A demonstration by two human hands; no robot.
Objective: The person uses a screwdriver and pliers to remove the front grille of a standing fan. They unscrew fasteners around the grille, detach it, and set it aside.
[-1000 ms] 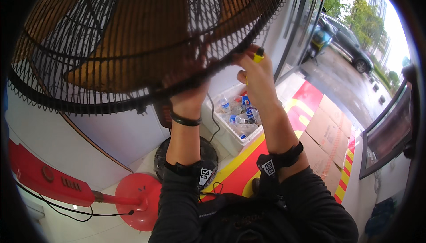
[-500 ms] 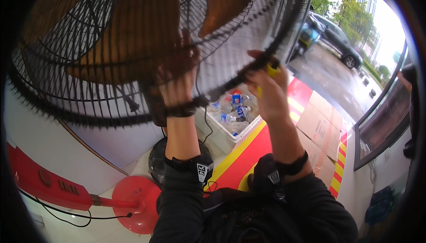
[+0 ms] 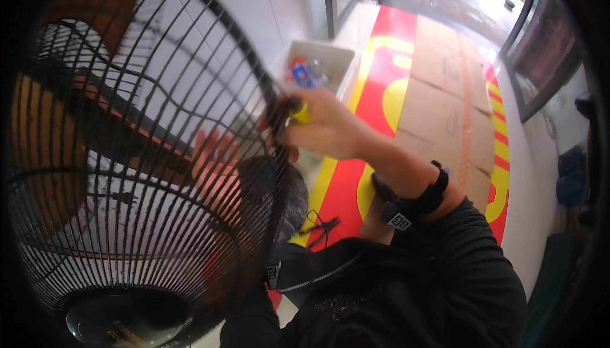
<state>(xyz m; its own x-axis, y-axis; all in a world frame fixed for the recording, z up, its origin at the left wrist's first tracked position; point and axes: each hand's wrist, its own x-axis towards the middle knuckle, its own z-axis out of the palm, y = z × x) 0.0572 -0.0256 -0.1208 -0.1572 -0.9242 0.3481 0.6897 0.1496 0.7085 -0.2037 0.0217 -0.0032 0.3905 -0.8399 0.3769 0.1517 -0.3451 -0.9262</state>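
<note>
- The black wire fan guard fills the left of the view, tilted, its rim running up past the right hand.
- The right hand's grip is pressed together around a yellow-handled tool held right at the guard's rim; the tip is hidden, so I cannot tell what it bites on.
- The left hand lies behind the guard, fingers spread flat against the wires from the far side.
- Risk: the tool could slip off the rim, since it meets thin round wire, and jab toward the left hand just beyond the guard.
- Risk: the guard may swing or drop if the flat left hand alone steadies it.
- Room: right of the guard, the floor with flattened cardboard lies open; a white bin sits just beyond the guard's rim, by the wall.
</note>
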